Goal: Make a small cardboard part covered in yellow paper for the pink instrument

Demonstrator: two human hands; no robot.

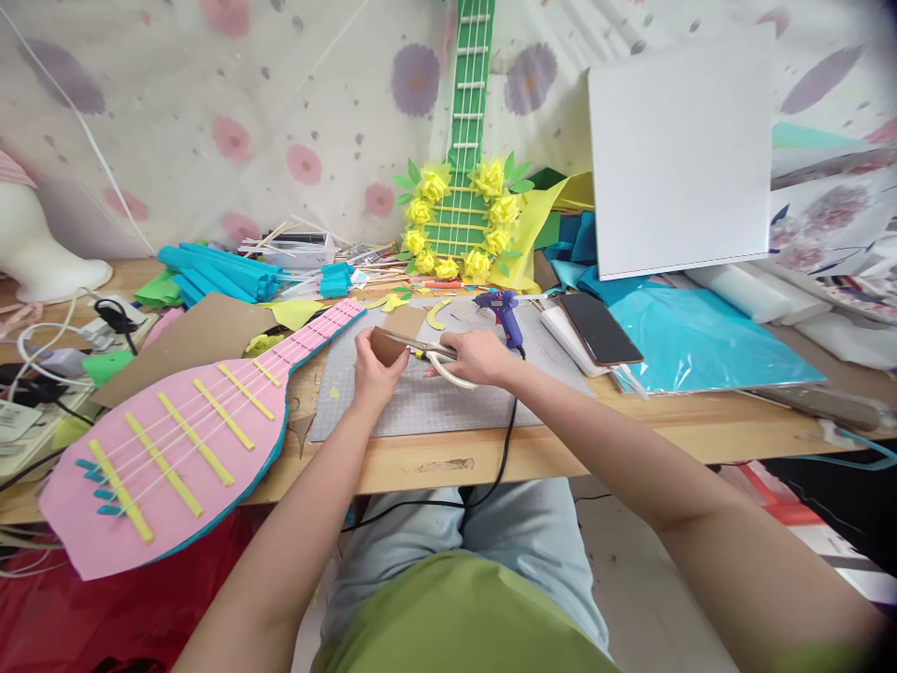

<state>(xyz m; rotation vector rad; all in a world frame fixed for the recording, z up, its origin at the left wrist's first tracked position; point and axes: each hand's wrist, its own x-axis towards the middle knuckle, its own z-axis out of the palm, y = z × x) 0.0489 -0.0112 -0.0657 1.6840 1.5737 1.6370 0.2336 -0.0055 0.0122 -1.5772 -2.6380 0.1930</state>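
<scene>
My left hand [377, 376] pinches a small piece of brown cardboard [387, 348] above the grey cutting mat [434, 419]. In my right hand [482, 357] is a pair of scissors [455, 378] with white handles. Their blades point left and reach the cardboard's edge; whether they bite into it I cannot tell. Behind my hands another brown cardboard piece [405, 322] lies on the mat, with a curved yellow strip [438, 315] beside it. A blue glue gun [503, 313] rests just beyond my right hand, its black cord running down over the table's front edge.
A pink paper guitar [182, 439] overhangs the front left edge. At the back stands a green guitar [459, 220] with yellow paper flowers. A phone [601, 329], a blue plastic-wrapped pack [701, 341] and a white board [683, 159] are on the right. Power strips [105, 346] sit left.
</scene>
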